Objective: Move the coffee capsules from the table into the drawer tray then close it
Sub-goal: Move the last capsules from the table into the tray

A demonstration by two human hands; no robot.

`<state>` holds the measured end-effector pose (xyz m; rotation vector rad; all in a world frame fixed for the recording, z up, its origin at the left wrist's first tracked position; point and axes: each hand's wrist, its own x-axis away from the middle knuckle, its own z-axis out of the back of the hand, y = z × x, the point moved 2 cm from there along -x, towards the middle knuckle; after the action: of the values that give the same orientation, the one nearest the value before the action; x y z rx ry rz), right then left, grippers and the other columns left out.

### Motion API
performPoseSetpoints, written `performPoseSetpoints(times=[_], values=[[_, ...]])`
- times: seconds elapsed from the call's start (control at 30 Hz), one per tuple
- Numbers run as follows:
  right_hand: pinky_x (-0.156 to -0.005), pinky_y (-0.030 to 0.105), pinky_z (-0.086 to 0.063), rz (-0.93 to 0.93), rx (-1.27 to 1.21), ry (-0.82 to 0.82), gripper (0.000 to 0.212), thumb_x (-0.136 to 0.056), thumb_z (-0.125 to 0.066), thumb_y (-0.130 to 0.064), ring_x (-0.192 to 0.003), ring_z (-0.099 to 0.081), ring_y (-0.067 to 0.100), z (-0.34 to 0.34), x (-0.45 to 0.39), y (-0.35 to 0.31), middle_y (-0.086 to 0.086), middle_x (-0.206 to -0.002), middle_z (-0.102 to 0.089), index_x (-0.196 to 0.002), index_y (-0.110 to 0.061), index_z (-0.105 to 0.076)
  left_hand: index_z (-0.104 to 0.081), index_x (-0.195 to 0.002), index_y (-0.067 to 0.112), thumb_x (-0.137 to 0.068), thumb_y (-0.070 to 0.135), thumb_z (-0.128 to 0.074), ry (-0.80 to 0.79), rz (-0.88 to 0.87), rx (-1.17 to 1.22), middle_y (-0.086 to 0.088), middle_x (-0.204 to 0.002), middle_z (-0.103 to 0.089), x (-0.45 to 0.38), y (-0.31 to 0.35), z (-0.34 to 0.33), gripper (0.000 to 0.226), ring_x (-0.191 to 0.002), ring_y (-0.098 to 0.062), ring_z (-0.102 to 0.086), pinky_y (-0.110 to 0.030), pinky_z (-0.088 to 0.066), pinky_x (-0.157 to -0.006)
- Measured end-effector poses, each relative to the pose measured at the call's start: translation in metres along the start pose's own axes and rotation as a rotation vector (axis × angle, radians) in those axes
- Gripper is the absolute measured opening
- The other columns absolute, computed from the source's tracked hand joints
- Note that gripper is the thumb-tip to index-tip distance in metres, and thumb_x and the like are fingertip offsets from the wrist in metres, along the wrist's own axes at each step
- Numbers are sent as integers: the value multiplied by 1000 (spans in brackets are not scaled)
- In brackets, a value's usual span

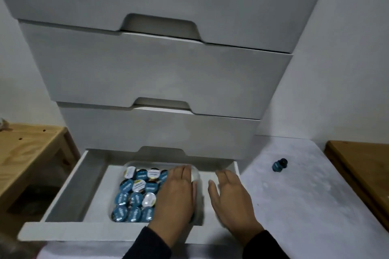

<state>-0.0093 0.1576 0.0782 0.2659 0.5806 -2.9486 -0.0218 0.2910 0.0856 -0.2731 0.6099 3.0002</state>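
The bottom drawer (69, 235) of a white cabinet stands pulled out. Inside it a white tray (134, 163) holds several coffee capsules (134, 195) with blue, white and dark lids, packed in rows. My left hand (175, 197) lies flat, fingers straight, over the right part of the tray and hides the capsules there. Just right of the tray, my right hand (229, 202) hovers over the drawer with straight fingers, holding nothing. One blue capsule (279, 165) lies on its side on the white table (305, 206) to the right.
Three shut drawers (160, 73) rise above the open one. A wooden stool or table (27, 149) stands at the left, and a wooden board (362, 170) lies at the right edge of the table.
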Motion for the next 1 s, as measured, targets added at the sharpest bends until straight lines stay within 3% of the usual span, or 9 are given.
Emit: performPoseSetpoints(times=[0.13,0.3,0.53,0.6,0.67,0.73,1.0], values=[[-100,23,-37,5,22,10,43,-95,-34,-40,-125,-42,15,38,5,65,1,-135,-47,-130,-17,-44,-48,-132,10,-92,27,-52,40,-38,14,-9,-126,-59,-6,75,-25,44,-119,-22,-52,-29,-43,-99],[-94,31,-44,-71,50,54,41,-93,-46,-33,-121,-48,22,73,11,156,9,-127,-55,-125,-9,-51,-35,-138,19,-98,35,-32,17,-110,110,1,-136,-45,-11,161,-67,42,-125,-11,-41,-16,-36,-98],[-100,28,-38,-128,136,-115,44,-95,-39,-35,-127,-41,19,83,9,253,6,-134,-47,-132,-12,-42,-31,-142,17,-99,32,-33,-111,-71,103,0,-143,-42,-25,226,-130,46,-133,-11,-35,-19,-31,-106],[-92,35,-47,-143,123,-117,39,-89,-53,-29,-116,-53,28,78,2,273,13,-121,-58,-120,-5,-54,-34,-140,15,-99,30,-34,-159,-50,93,-2,-141,-44,-35,232,-148,44,-131,-12,-37,-20,-33,-104],[-70,36,-57,-137,100,-107,30,-77,-65,-24,-90,-66,33,68,-7,294,17,-94,-68,-97,-1,-66,-37,-138,13,-99,28,-35,-193,-15,94,-3,-138,-47,-46,234,-164,42,-129,-14,-39,-22,-37,-101],[-58,32,-58,-126,103,-138,29,-73,-58,-26,-72,-67,31,59,-18,309,15,-78,-68,-84,-1,-68,-40,-135,13,-98,26,-35,-218,21,79,-3,-135,-49,-59,235,-177,39,-127,-15,-41,-23,-39,-98],[-49,30,-53,-103,123,-188,31,-68,-43,-22,-62,-62,31,26,-91,342,12,-71,-63,-79,0,-64,-46,-129,11,-96,18,-38,-282,87,125,-5,-130,-53,-136,236,-227,35,-121,-19,-45,-25,-40,-94]])
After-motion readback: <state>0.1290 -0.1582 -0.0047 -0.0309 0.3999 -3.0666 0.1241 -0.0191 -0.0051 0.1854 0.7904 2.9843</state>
